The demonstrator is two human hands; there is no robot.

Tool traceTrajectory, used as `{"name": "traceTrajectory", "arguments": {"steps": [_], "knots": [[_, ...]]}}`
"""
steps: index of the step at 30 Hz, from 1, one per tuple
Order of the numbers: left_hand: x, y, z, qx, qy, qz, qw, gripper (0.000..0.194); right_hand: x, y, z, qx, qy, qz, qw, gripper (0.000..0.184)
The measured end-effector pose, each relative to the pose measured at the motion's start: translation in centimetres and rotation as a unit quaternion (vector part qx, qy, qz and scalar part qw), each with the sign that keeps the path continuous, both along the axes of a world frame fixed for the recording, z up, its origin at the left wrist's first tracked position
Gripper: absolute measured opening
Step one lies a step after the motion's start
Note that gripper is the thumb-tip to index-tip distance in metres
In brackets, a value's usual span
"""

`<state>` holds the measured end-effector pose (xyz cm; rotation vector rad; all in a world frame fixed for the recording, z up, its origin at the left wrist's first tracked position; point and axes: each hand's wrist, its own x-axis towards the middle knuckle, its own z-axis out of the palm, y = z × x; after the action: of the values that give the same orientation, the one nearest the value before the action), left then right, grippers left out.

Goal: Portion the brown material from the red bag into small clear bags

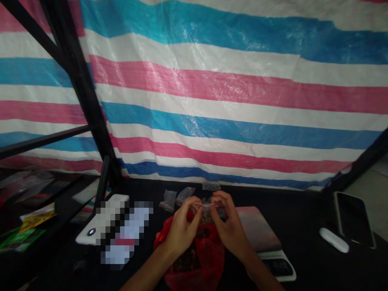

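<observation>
My left hand (184, 222) and my right hand (226, 221) pinch the top edge of a small clear zip bag (207, 217) between thumbs and fingers. Something brownish shows through the bag, too blurred to name. Below it an open red plastic bag (210, 258) holds dark, lumpy contents (186, 260), partly hidden by my left forearm. Beyond my hands, small clear bags (168, 200) lie on the black tabletop. By my right forearm is a flat pinkish-grey rectangular thing (257, 228), with a white device with a dark display (286, 270) at its near end.
A phone (354, 218) and a white oblong object (334, 240) lie at the right. On the left are a white box (83, 237) and a partly blurred-out packet (133, 230). Black frame bars (91, 117) stand before a striped sheet (227, 89). Yellow and green packets (36, 218) lie far left.
</observation>
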<state>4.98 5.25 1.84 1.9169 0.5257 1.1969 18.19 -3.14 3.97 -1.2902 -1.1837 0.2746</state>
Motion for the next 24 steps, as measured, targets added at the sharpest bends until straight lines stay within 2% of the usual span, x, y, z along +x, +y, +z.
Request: {"name": "traceTrajectory", "arguments": {"steps": [3,7,10,12,16,19,22,24], "knots": [[0.1,-0.3,-0.1,0.01,-0.011,-0.005,1.0,0.017,-0.3,0.0,0.0,0.0,0.004,0.018,1.0,0.025],[0.2,-0.6,-0.1,0.027,-0.015,-0.005,1.0,0.013,-0.4,0.2,-0.4,-0.007,0.0,0.004,1.0,0.019],[0.2,-0.7,0.1,0.033,-0.025,0.022,0.999,0.01,-0.4,0.1,-0.4,-0.014,-0.003,0.022,1.0,0.028],[0.3,-0.9,0.3,0.019,-0.04,0.038,0.998,0.008,-0.4,0.0,-0.2,-0.012,-0.005,0.035,0.999,0.031],[0.5,-1.0,0.5,-0.039,-0.07,0.04,0.996,0.003,-0.8,-0.2,0.1,-0.003,-0.011,0.038,0.999,0.024],[0.5,-1.1,0.5,-0.045,-0.07,0.054,0.995,0.006,-1.0,-0.1,0.1,-0.007,0.007,0.043,0.999,0.028],[0.3,-0.9,0.5,-0.023,-0.048,0.055,0.997,0.003,-0.3,0.1,0.4,0.007,0.025,0.014,1.0,0.03],[0.2,-0.7,0.6,0.019,-0.024,0.055,0.998,0.013,1.0,0.1,0.7,0.029,0.013,-0.052,0.998,0.028]]}}
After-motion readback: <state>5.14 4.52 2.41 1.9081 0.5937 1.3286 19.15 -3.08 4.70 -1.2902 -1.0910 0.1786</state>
